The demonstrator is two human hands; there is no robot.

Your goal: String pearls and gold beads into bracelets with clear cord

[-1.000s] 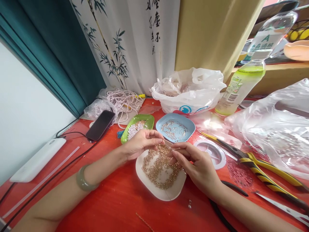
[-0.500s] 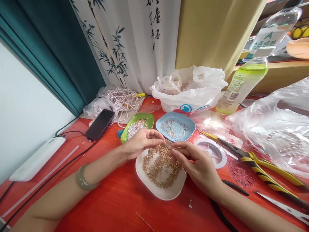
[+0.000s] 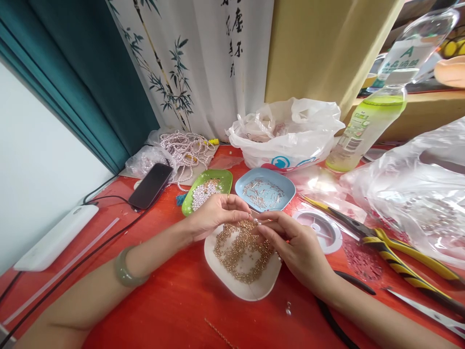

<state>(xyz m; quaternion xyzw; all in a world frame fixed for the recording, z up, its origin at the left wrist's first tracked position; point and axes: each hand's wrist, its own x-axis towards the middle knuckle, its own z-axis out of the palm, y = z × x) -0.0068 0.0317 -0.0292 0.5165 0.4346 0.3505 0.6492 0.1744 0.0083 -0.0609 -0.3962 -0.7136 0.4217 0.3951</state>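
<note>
Over the back edge of a white dish (image 3: 227,283) of small gold beads, my two hands meet fingertip to fingertip. My left hand (image 3: 221,214) pinches something thin, too small to make out. Between the hands sits a tiny pale bead (image 3: 255,221), at the closed fingertips of my right hand (image 3: 290,237). Just behind my hands are a blue dish (image 3: 267,189) with small metal pins and a green dish (image 3: 227,179) with white and gold beads. A green bangle (image 3: 125,267) circles my left forearm.
A phone (image 3: 150,186) and bead strands (image 3: 185,148) lie at the back left. Behind the dishes stands a plastic bag (image 3: 286,140), with a bottle (image 3: 366,126) beside it. Pliers (image 3: 392,252), scissors (image 3: 428,310) and a white spool (image 3: 329,232) are on the right.
A pale bead now shows between my fingertips, where it was not clearly visible before. My hands have hardly moved.
</note>
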